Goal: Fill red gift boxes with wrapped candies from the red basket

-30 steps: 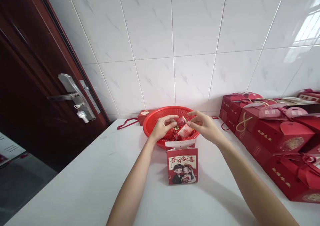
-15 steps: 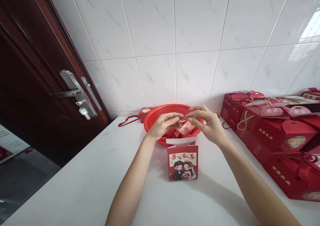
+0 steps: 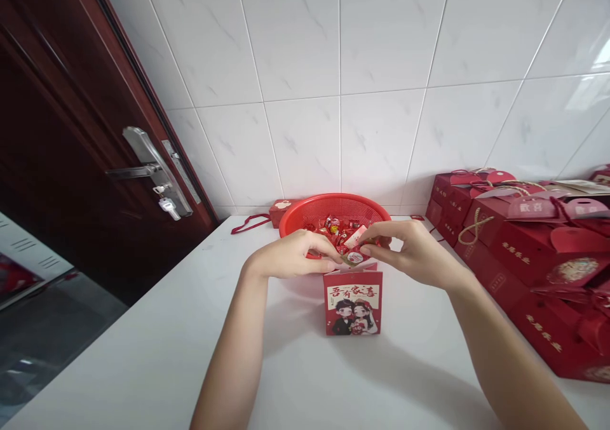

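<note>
A small red gift box (image 3: 353, 309) with a cartoon couple on its front stands upright on the white table, its top open. Just above that opening, my left hand (image 3: 298, 253) is closed, fingertips at the left edge of a small wrapped piece (image 3: 354, 258) with a round pale label. My right hand (image 3: 413, 250) pinches the same piece from the right. Behind the hands sits a red plastic basket (image 3: 305, 214) holding several wrapped sweets (image 3: 334, 228), partly hidden by the fingers.
Several red gift boxes (image 3: 524, 246) with cords are stacked along the right side. A small red box (image 3: 281, 213) with a dark red ribbon (image 3: 250, 223) lies left of the basket. A tiled wall rises behind; a dark door (image 3: 86, 131) is at left.
Both hands have come down and nearer, from over the basket to just above the small gift box's top, with the wrapped piece between them. The view has shifted slightly.
</note>
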`<state>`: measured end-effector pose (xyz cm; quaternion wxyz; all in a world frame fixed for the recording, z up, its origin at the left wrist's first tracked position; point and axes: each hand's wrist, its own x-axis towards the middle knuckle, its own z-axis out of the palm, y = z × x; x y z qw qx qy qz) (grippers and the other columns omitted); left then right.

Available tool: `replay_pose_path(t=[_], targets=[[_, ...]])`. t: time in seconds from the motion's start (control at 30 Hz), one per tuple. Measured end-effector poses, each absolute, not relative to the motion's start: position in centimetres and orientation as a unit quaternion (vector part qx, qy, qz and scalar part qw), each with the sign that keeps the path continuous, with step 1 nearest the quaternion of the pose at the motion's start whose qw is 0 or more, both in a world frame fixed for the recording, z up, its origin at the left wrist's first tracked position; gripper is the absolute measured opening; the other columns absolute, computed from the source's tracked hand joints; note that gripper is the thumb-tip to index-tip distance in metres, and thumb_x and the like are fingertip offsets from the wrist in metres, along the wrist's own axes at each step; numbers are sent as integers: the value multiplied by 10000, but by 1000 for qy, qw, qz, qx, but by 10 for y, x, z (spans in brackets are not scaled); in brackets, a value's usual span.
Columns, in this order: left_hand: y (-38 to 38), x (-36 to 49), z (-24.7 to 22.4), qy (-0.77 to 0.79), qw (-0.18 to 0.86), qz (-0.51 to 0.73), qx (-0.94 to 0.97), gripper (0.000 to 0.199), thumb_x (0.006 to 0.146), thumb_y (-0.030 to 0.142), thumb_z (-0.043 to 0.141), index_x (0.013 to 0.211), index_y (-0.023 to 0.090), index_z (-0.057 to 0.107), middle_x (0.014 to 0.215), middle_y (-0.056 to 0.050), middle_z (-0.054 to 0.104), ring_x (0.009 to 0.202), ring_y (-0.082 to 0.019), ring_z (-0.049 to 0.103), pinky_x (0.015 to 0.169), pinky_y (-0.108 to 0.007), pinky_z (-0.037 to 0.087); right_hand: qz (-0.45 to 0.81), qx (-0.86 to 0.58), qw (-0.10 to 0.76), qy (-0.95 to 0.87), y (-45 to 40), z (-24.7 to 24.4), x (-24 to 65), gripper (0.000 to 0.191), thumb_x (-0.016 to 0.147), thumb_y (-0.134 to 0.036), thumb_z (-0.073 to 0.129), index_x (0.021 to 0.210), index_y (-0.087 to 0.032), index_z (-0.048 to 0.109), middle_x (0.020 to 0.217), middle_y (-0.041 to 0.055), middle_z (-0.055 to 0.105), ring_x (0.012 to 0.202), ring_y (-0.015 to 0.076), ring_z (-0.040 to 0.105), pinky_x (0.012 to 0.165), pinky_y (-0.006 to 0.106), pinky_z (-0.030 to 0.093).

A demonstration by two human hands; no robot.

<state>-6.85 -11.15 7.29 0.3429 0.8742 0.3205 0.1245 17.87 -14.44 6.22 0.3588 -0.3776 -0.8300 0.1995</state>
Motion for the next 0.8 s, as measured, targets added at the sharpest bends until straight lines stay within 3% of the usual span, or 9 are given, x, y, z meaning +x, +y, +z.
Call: replay_pose_path(t=[0.13, 0.33, 0.47, 0.6, 0.7, 0.8], targets=[[-110, -61, 66, 351, 338, 116, 865, 278, 845, 254, 646, 1093, 260, 771, 1061, -5, 753, 990, -206, 659, 826, -261, 475, 185, -387, 328, -842, -143, 56, 172, 185, 921, -200, 553, 915, -223, 736, 933, 34, 748, 799, 163, 656, 665, 263, 482], [-108, -59, 65, 387, 306, 93, 865, 319, 777, 255, 691, 1085, 277, 770, 1053, 18, 742, 946, -207, 637, 798, -269, 454, 168, -392, 310, -850, -142, 54, 169, 201, 934, -181, 532, 943, -224, 728, 901, 32, 738, 780, 160, 648, 670, 272, 475], [-111, -60, 65, 397, 321, 90, 855, 377, 733, 269, 739, 1109, 275, 764, 1034, 4, 742, 886, -212, 636, 745, -278, 455, 180, -376, 291, -861, -143, 54, 167, 181, 946, -227, 539, 937, -229, 720, 866, 27, 730, 776, 167, 648, 672, 286, 478], [-110, -62, 62, 408, 321, 105, 848, 385, 713, 303, 770, 1097, 274, 767, 1126, -18, 733, 981, -256, 639, 771, -295, 467, 169, -398, 325, -841, -141, 53, 171, 197, 961, -315, 537, 925, -230, 711, 910, 51, 733, 801, 191, 661, 666, 307, 491], [-107, -64, 59, 402, 312, 112, 854, 361, 729, 319, 762, 1087, 269, 769, 1133, -26, 735, 1022, -269, 635, 797, -302, 470, 174, -422, 327, -828, -138, 53, 180, 262, 945, -433, 566, 1041, -233, 704, 1008, 72, 733, 884, 222, 673, 694, 326, 509], [-105, -64, 60, 398, 308, 120, 856, 333, 784, 315, 708, 1108, 262, 764, 1162, -29, 730, 1045, -262, 638, 817, -297, 468, 195, -435, 283, -832, -134, 53, 189, 547, 814, -537, 712, 1265, -242, 620, 1174, 95, 702, 1030, 271, 657, 775, 353, 525]])
